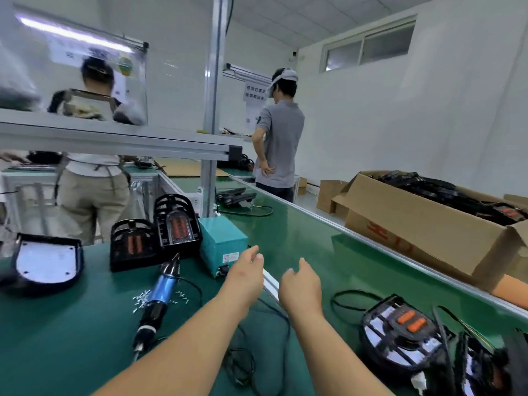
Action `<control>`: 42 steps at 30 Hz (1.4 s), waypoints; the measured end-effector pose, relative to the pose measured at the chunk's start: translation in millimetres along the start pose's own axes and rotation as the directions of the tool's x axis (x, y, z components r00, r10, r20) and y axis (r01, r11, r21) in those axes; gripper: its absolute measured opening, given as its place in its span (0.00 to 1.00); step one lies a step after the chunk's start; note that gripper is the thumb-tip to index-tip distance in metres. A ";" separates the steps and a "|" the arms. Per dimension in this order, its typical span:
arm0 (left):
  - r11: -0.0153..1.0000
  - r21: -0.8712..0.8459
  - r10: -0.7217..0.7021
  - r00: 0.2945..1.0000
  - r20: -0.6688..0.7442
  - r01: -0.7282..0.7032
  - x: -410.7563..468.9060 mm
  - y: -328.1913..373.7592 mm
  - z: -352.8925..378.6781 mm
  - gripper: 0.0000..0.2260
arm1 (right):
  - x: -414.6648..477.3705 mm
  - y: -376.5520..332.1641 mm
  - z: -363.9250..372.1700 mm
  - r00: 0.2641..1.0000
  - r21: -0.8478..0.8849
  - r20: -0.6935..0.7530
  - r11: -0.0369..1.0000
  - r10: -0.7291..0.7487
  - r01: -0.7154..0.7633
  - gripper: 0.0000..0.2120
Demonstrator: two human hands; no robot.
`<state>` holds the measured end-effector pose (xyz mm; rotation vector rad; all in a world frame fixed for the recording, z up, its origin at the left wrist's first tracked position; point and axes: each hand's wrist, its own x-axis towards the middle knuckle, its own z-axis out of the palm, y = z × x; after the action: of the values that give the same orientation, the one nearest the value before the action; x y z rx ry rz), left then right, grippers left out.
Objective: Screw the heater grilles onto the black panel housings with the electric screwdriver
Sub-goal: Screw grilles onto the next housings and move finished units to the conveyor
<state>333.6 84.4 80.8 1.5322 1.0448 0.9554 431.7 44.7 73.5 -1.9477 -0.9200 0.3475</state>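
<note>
My left hand [247, 271] and my right hand [300, 287] reach forward over the green bench, fingers relaxed, holding nothing. The blue electric screwdriver [160, 295] lies on the bench left of my left arm, on a scatter of small screws [143, 298]. Two black heater grilles with orange elements [177, 224] [133, 244] stand upright behind it. A black panel housing with a white inner face [45, 261] lies at the far left. Another heater assembly with grille [400, 330] lies flat on the belt to my right, with more beside it.
A teal power box [221, 244] stands just beyond my left hand. Black cables [265, 310] trail under my arms. An open cardboard box of black parts [414, 224] sits right of the conveyor. Two persons stand at the far benches. An aluminium frame post [211, 138] rises ahead.
</note>
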 end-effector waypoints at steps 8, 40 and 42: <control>0.998 -0.040 -0.051 0.964 -0.262 0.042 -7.2 -22.3 -100.4 0.19 | -23.9 -59.6 84.4 0.959 0.074 0.207 0.980 -0.195 0.184 0.18; 0.934 -0.301 -0.355 0.575 -0.737 0.191 -12.2 -122.9 -307.3 0.24 | -105.6 -156.9 310.9 0.761 0.168 0.628 0.983 -0.165 0.075 0.22; 0.933 -0.312 -0.358 0.569 -0.740 0.182 -6.7 -125.7 -312.2 0.25 | -108.3 -156.5 315.4 0.763 0.207 0.627 0.978 -0.155 0.029 0.21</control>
<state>19.7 185.6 13.2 0.6846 1.6846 1.5143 106.3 209.7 23.0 -1.6063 -1.3568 1.0539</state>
